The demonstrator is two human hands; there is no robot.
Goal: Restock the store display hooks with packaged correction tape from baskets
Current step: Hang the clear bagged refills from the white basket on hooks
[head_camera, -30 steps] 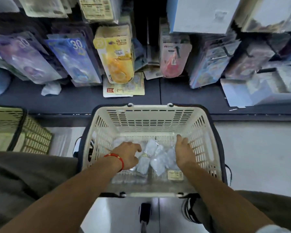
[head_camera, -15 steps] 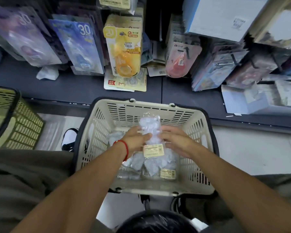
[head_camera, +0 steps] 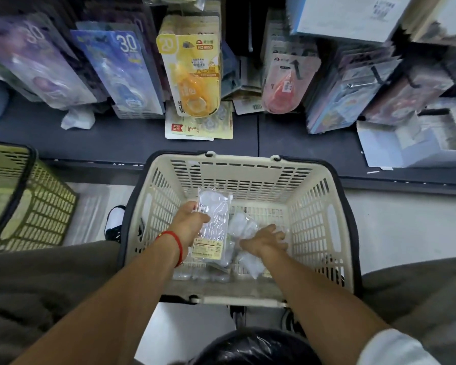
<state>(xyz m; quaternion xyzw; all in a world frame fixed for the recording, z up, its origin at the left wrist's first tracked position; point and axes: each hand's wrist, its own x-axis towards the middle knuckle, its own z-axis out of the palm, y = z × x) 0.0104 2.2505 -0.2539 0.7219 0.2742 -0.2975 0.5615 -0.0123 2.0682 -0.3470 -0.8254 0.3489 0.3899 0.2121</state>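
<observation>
— Dark shelf [head_camera: 116, 138] ahead, crowded with hanging tape packs: purple, blue [head_camera: 121, 72], yellow [head_camera: 192, 67], pink [head_camera: 287, 83]. Green basket [head_camera: 37, 206] off to the left on pale floor.

— And nearer?

— Cream basket [head_camera: 324, 222] between the knees, against the shelf edge. Left hand [head_camera: 188, 225], red cord at the wrist, gripping a clear pack [head_camera: 213, 222] of correction tape, raised upright above the basket floor, label at the bottom.

— Right hand [head_camera: 267, 239]?

— Down among loose clear packs [head_camera: 244, 227] in the basket, fingers curled onto one. Full grip? Cannot tell.
</observation>
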